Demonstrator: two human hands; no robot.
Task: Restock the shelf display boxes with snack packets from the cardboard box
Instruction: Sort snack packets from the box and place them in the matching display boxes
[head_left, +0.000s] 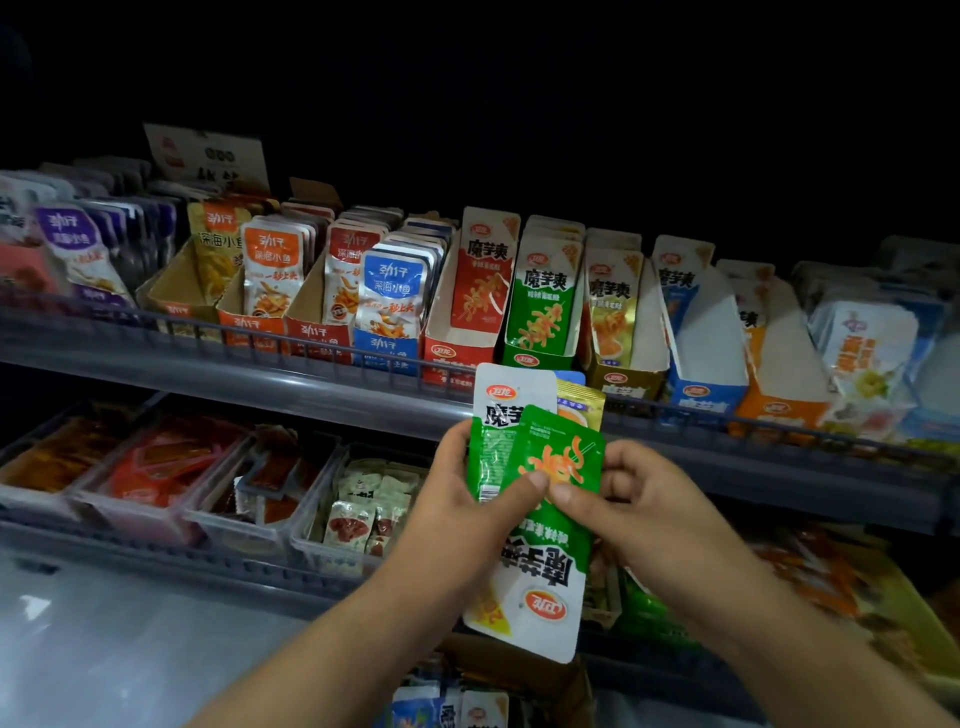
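A dim shelf (311, 389) rose beyond the fingers. The left hand (462, 499) gripped stacked packets (498, 415); the right hand (649, 504) pinched an upside-down green packet (563, 452), probably to turn it.

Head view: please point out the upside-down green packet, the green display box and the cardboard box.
upside-down green packet (551, 540), head view, its green middle part.
green display box (525, 358), head view, low front wall with the logo.
cardboard box (519, 670), head view, brown rim at the bottom.

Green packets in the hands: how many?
2. Upright green packet in the left hand; upside-down green packet in front, the right hand pinching it too. More may be hidden.
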